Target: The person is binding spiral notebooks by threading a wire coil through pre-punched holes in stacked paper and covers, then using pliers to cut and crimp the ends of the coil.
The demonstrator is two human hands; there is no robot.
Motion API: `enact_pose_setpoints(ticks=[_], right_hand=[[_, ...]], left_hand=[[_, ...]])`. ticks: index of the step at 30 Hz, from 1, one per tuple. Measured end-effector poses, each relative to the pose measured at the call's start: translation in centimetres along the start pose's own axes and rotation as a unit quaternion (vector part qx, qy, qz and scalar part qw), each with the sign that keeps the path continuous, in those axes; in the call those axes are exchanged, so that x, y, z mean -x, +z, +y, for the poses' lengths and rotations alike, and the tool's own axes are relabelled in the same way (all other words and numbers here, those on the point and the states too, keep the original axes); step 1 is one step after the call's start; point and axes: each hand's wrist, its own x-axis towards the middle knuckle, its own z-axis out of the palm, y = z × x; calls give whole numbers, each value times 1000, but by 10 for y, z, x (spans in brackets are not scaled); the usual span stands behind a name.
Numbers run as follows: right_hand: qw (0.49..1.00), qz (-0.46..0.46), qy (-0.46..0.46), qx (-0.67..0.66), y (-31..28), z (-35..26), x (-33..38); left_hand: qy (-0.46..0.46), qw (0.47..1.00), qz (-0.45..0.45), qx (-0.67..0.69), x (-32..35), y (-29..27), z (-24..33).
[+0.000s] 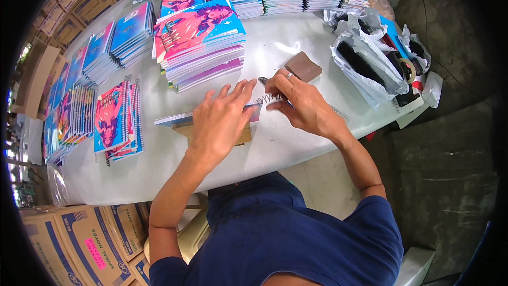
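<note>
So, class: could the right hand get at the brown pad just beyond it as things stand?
Probably yes. The brown pad lies bare on the white table just past the right hand, with nothing between them, though that hand is now pinching a wire spiral.

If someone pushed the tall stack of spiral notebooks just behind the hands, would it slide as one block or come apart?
The stack of spiral notebooks would probably shear rather than slide whole: its layers already sit fanned and offset. It looks heavy for its footprint, being many books deep. The glossy top cover may let upper copies slip across the white table.
</note>
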Motion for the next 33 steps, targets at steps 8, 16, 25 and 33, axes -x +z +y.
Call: enact_pose_setpoints(ticks=[8,16,25,33], right_hand=[[995,-84,-37,36,-4,-7,-7],[986,-120,-37,109,1,-6,-5],[987,-25,-105,117,2,1,-1],[977,-200,-68,3,-2,11,-7]], left_hand=[[0,1000,-16,18,-1,-1,9],[2,999,14,49,0,4,1],[-39,997,-58,42,-4,-4,1],[78,993,-79,-43,6,7,-5]])
